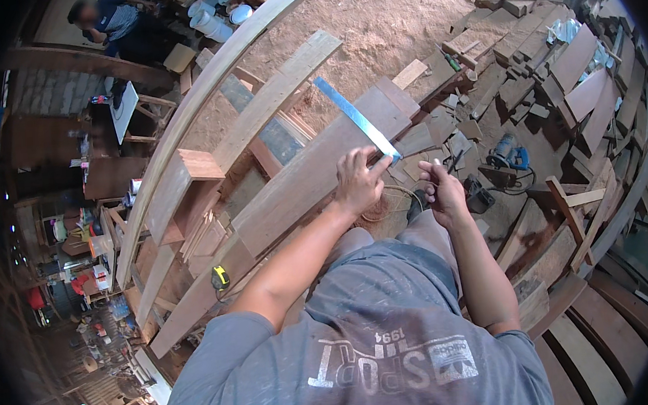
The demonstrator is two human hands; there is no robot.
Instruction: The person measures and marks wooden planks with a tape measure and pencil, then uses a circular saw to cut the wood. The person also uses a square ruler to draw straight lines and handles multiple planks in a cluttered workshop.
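Buckets (211,27), contents unclear, beyond metal strip (355,115)

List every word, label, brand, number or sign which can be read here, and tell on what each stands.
Grey shirt: large pale lettering, a number and a boxed logo, upside down in the picture; I do not copy them.
Yellow-and-black tape measure: any markings too small to read.
Silvery-blue strip: no legible marks.
Blue power tool: any lettering too small.

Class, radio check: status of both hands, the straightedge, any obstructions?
Left hand at near end of metal straightedge. Right hand apart, fingers curled, grip unclear. Straightedge across wide plank. Tape measure off left, clear of straightedge.
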